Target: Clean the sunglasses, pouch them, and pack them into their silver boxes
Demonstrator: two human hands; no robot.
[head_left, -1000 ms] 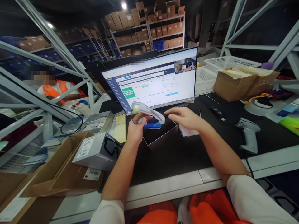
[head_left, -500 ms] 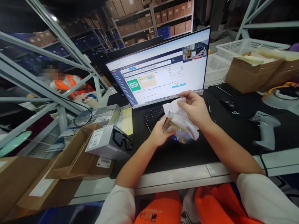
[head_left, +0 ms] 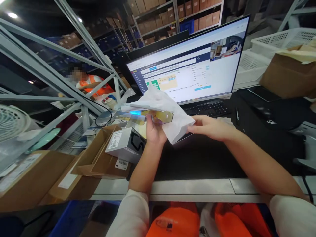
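My left hand grips a pair of glasses with a yellowish, mirrored lens, its thumb against the lens. Behind and around the glasses spreads a thin white sheet, paper or soft cloth; I cannot tell which. The fingers of my right hand pinch the right corner of that sheet. Both hands are raised over the black desk mat, in front of the monitor. Left of them stands a grey box with a picture of glasses printed on it.
Behind the hands stand the monitor and a keyboard. Open cardboard boxes line the left side. On the right lie a mouse, a phone and a scanner. A co-worker sits beyond the metal frame.
The hands and glasses have shifted left and up relative to the desk. The white sheet, crumpled before, is now spread wider, and my right hand has moved to its lower right corner.
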